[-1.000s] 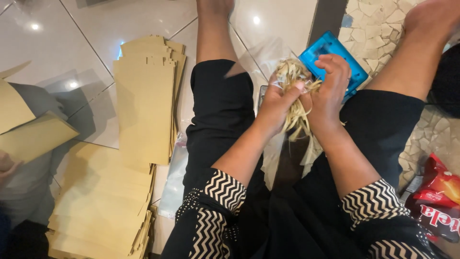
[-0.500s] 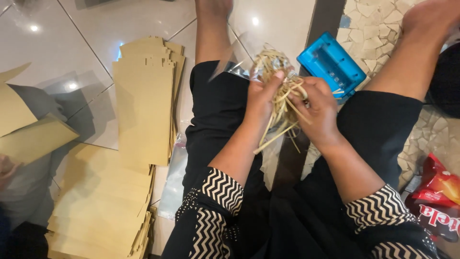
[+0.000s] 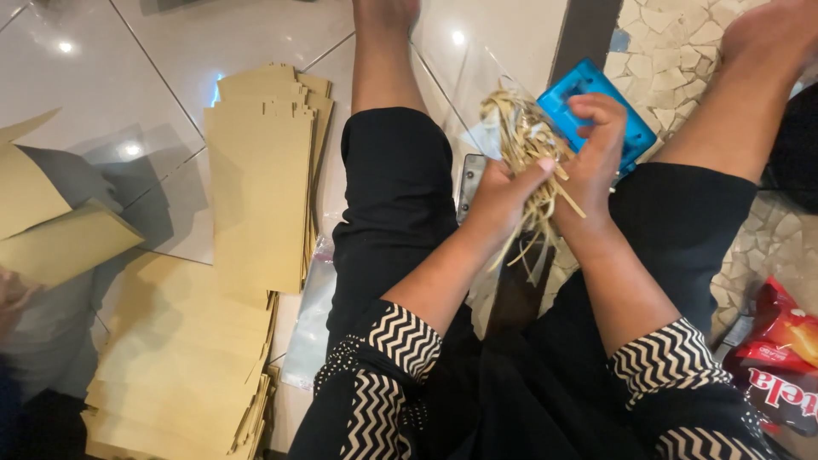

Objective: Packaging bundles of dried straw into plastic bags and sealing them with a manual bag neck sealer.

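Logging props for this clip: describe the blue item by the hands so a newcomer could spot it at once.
Start from the person's two black-trousered legs stretched over the tiled floor. Between the knees, both hands grip a bundle of pale straw-like strips. Just behind the right hand lies a flat bright-blue plastic case, the only blue thing among tan paper and black cloth.

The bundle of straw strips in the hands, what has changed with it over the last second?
Both hands, left hand and right hand, lifted the bundle of straw strips up and away from the lap, closer to the blue plastic box. They kept hold throughout. The stacks of tan paper on the floor stayed put.
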